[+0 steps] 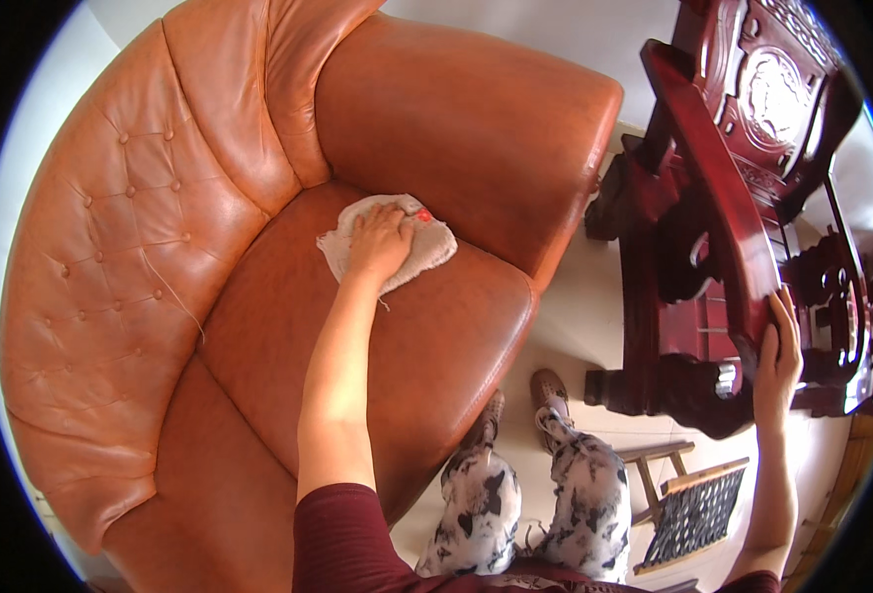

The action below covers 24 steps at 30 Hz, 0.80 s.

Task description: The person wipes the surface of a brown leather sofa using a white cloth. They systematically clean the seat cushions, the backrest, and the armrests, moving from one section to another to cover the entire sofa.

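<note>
My left hand (pixel 381 239) presses a cream, fuzzy cloth (pixel 432 252) with a small red patch onto the seat cushion (pixel 399 348) of a brown leather sofa. Its fingers are bent a little into the cloth, near where the seat meets the padded sofa arm (pixel 466 133). A loose thread hangs from the cloth's lower edge. On the right, my right hand (pixel 780 356) is around the front end of the curved armrest (pixel 725 178) of a dark red, polished wooden chair. The thumb of that hand is partly hidden.
The button-tufted sofa backrest (pixel 125 222) curves along the left, with a pale thread (pixel 173 293) lying on it. A folding stool (pixel 696 511) with a woven black seat stands on the tiled floor (pixel 584 319) at lower right. The chair's carved back (pixel 777 96) rises behind.
</note>
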Each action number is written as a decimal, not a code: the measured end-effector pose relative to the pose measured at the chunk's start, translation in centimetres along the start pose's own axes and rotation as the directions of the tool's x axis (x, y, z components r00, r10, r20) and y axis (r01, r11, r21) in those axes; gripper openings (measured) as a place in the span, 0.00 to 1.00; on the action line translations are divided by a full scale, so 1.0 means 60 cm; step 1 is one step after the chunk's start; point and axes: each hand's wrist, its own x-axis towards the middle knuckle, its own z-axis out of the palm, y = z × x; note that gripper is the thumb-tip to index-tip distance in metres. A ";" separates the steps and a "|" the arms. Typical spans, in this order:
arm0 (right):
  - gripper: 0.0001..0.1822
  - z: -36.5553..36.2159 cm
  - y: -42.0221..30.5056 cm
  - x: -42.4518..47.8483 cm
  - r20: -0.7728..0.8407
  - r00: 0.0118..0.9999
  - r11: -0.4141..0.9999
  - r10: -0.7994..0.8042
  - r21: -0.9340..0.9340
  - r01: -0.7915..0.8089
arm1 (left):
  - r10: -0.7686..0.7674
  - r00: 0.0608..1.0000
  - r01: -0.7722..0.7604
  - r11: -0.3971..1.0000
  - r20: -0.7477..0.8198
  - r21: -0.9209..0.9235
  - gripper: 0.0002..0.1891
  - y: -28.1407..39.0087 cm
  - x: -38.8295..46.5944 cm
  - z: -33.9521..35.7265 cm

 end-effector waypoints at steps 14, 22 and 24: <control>0.21 -0.022 0.027 -0.006 0.097 0.995 0.998 0.027 -0.055 -0.021 | -0.347 0.923 0.366 0.925 -0.170 0.103 0.25 -0.206 0.118 0.018; 0.20 -0.016 0.039 -0.003 0.078 0.997 1.000 0.006 0.005 -0.007 | -0.516 0.839 0.536 0.838 -0.174 0.101 0.26 -0.328 0.009 -0.023; 0.20 -0.014 0.053 -0.005 0.069 0.998 1.000 -0.003 0.003 0.002 | -0.576 0.803 0.591 0.803 -0.150 0.081 0.25 -0.361 -0.050 -0.044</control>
